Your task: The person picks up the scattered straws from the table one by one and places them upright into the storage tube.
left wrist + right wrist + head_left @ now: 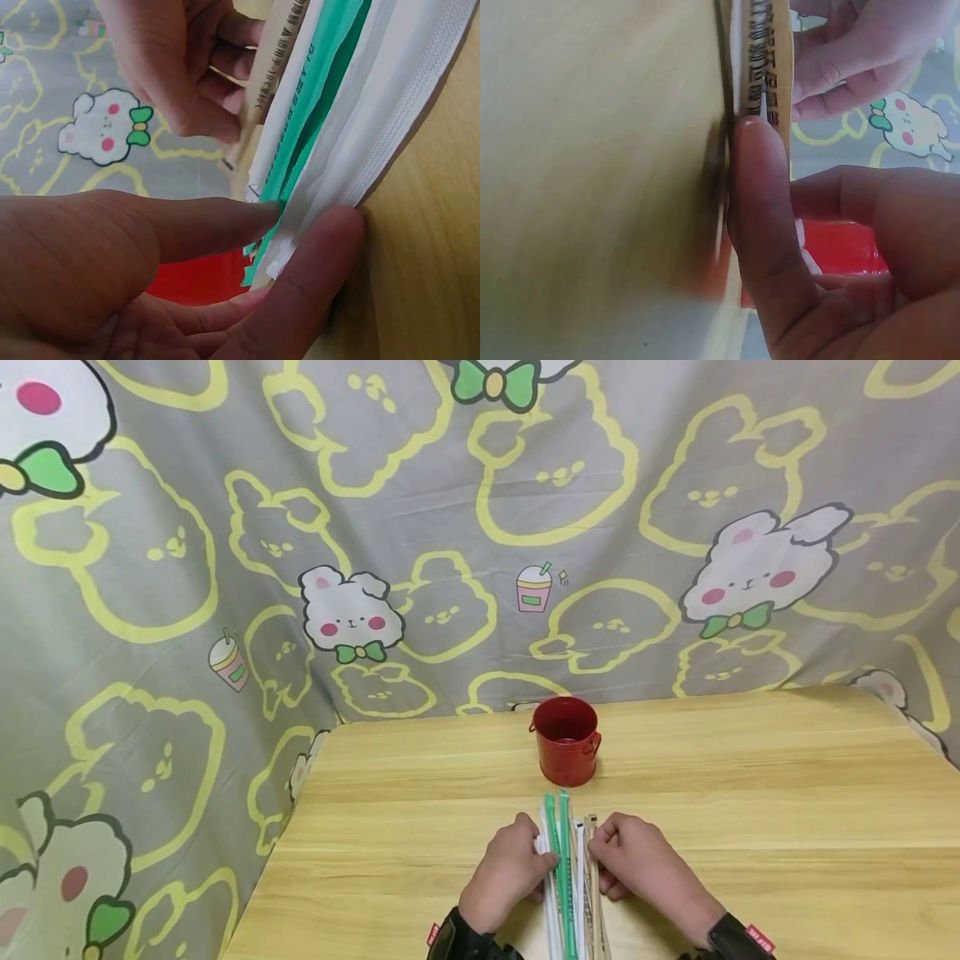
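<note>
A bundle of long paper-wrapped sticks (567, 877), green, white and tan with print, lies lengthwise on the wooden table (750, 793) near its front edge. My left hand (546, 853) pinches the bundle's left side. In the left wrist view its thumb and forefinger (225, 223) close on the white and green wrappers (330, 97). My right hand (600, 853) holds the right side. In the right wrist view its thumb (754, 187) presses against a tan printed wrapper (769, 45). A small red bucket (566, 743) stands upright just beyond the sticks' far ends.
A grey cloth with yellow bunny outlines (225, 527) hangs behind the table and drapes down past its left edge. The tabletop stretches wide to the right of the bucket. Black cuffs show at both wrists.
</note>
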The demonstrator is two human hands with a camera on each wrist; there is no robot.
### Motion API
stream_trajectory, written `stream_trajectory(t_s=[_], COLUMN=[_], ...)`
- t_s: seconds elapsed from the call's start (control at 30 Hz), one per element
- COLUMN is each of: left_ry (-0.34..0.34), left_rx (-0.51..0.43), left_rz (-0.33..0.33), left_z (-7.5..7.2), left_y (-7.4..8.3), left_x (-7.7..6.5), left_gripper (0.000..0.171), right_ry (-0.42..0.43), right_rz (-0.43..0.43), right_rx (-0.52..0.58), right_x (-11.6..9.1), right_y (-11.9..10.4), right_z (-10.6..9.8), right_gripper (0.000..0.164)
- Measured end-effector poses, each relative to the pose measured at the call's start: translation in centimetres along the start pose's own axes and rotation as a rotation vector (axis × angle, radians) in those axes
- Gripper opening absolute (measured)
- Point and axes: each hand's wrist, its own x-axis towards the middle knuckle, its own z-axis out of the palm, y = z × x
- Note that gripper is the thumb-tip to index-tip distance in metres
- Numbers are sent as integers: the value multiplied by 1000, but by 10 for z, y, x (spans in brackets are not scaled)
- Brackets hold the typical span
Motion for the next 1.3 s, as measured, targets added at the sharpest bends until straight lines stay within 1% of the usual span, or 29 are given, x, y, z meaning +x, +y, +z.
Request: stream_trajectory(t_s=[0.13, 0.23, 0.3, 0.43, 0.53, 0.63, 0.8, 0.9, 1.03, 1.1, 1.17, 1.3], left_ry=[-11, -15, -18, -31, -33, -28, -8, -2, 3, 5, 7, 5], left_rx=[-8, -22, -31, -28, -15, -9, 10, 20, 31, 42, 60, 69], left_rz=[-7, -9, -14, -35, -48, -44, -26, -25, -32, -37, -37, -41], left_z=[-1, -2, -3, -4, -3, -2, 2, 3, 4, 5, 6, 7], left_y=[0, 0, 0, 1, 1, 1, 1, 2, 4, 4, 5, 5], left_x=[0, 0, 0, 2, 2, 2, 0, -1, -2, -2, -2, -3], left_gripper=[27, 27, 27, 28, 29, 28, 24, 23, 25, 26, 26, 25], right_ry=[14, 22, 20, 11, -3, -21, -51, -45, -8, 27, 76, 232], right_rz=[-22, -50, -66, -87, -92, -113, -180, -204, -227, -252, -301, -419], right_rx=[41, 87, 125, 155, 156, 173, 217, 229, 251, 268, 296, 407], right_x=[1, 1, 1, 3, 5, 5, 4, 3, 2, 1, 1, 3], right_y=[-2, -3, -4, -5, -4, -5, -12, -19, -31, -38, -43, -54], right_z=[-5, -9, -12, -16, -18, -21, -26, -31, -40, -45, -51, -58], right_gripper=[5, 10, 21, 48, 58, 56, 46, 45, 46, 44, 41, 31])
